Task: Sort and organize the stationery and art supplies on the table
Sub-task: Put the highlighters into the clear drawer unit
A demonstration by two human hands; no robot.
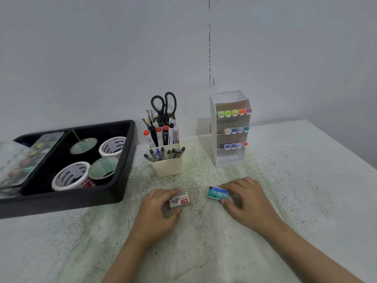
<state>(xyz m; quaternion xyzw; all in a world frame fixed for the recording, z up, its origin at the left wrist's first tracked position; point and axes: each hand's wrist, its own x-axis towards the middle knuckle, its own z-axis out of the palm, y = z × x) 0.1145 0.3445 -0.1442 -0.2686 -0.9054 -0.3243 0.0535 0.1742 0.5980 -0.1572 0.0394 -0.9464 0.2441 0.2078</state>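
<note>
The two little staple boxes lie near the middle of the counter [306, 180], a short gap between them. The red-and-white staple box [180, 200] is on the left, pinched between the thumb and curled fingers of my left grip [161, 209]. The teal staple box [217, 193] is on the right, where my right grip [242, 196] lays its fingers over the right end with the thumb at the near edge, pinching it too. I cannot tell whether either box is lifted clear of the surface. Taking one in each grip reads to me as pairing like with like before finding them a shared home. Just beyond, a cream pen holder [168, 166] stands pens in its near tier and markers behind, with the scissors [164, 105] handles-up at the back for an easy pull. To its right a white marker rack [230, 129] shows coloured caps outward. At far left a black tray [81, 199] corrals the tape rolls [70, 176], probably the spot for loose boxes.
</note>
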